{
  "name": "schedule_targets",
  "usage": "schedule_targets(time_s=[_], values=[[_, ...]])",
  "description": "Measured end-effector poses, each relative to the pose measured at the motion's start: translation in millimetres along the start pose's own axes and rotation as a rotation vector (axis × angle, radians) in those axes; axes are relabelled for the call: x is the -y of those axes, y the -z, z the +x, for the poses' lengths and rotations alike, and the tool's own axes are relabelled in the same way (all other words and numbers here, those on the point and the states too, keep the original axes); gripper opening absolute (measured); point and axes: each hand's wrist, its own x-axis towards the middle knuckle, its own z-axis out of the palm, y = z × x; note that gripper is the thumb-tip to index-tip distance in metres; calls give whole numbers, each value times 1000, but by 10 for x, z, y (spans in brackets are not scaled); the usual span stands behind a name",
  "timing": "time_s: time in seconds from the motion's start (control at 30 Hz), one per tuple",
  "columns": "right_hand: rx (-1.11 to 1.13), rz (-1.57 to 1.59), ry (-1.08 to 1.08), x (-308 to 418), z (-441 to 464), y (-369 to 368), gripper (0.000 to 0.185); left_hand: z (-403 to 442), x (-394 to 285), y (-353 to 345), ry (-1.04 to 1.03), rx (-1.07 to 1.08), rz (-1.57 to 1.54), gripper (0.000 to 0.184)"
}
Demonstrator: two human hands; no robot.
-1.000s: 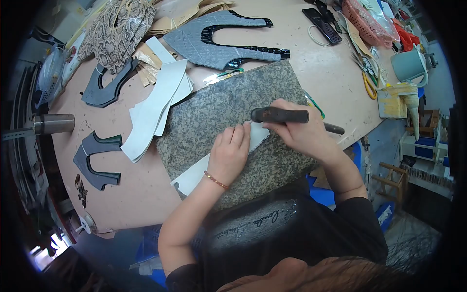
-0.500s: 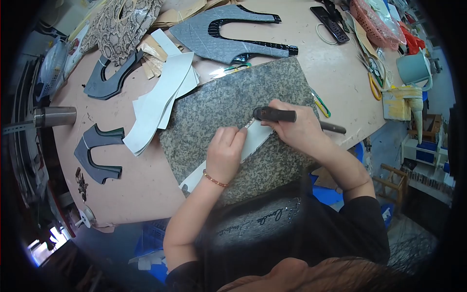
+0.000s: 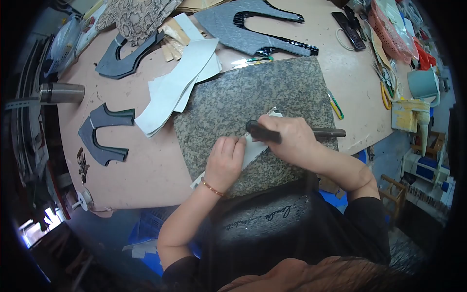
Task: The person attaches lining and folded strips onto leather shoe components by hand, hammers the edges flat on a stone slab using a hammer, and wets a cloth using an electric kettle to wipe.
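A white strip (image 3: 254, 152) with a jagged edge lies slantwise on a speckled stone slab (image 3: 243, 94). The curled fingers of my left hand (image 3: 225, 160) hold it down near its middle. My right hand (image 3: 294, 138) is closed round a hammer (image 3: 265, 132). The hammer's dark head rests on or just above the strip, a little right of my left fingertips, and its handle sticks out past the right side of my hand. A small folded end of the strip shows beyond my right knuckles.
White cut pieces (image 3: 187, 73) overlap the slab's left edge. Grey U-shaped parts (image 3: 104, 134) and a metal cylinder (image 3: 62, 93) are on the left. A large grey panel (image 3: 224, 24) and snakeskin-patterned material (image 3: 141, 19) lie behind. Yellow-handled scissors (image 3: 385, 95) and a cutter (image 3: 336, 105) lie right.
The hammer head has moved along the strip toward my left hand and turned, uncovering the strip's far end. My left hand still presses the strip. The whole view has shifted slightly.
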Motion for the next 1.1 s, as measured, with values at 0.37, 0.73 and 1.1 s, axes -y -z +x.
schedule_targets(time_s=[0.37, 0.73, 1.1], values=[[112, 200, 68, 302, 23, -68, 15, -588, 23, 354, 75, 39, 30, 26], [286, 144, 139, 535, 101, -111, 15, -1226, 54, 657, 108, 91, 14, 29], [170, -28, 173, 475, 191, 48, 18, -668, -20, 252, 100, -106, 5, 28]])
